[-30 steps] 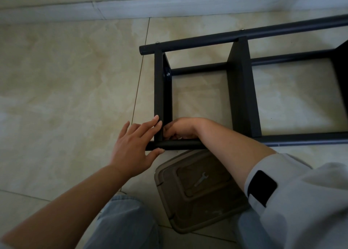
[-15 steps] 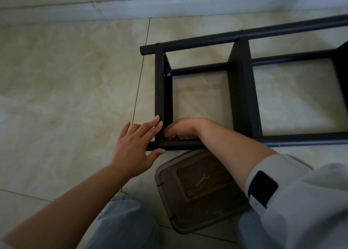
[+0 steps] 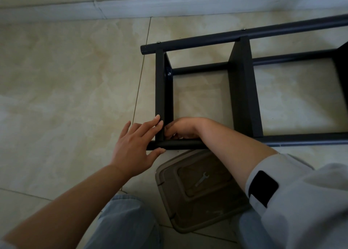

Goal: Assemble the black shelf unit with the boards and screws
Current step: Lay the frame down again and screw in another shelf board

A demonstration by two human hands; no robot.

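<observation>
Left hand (image 3: 134, 145) flat, bracing my shelf unit's (image 3: 243, 90) seven-o'clock corner; right hand (image 3: 180, 129) curled inside, contents hidden; probably fastening; wrench (image 3: 201, 179) likely next.

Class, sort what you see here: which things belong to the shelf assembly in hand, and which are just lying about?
In the job:
shelf frame, lying on its side
end board
left hand, flat against that board and the tube
right hand, fingers curled at the inside corner; what they hold is hidden

Lying about:
tray
spanner in it, untouched
floor
</observation>
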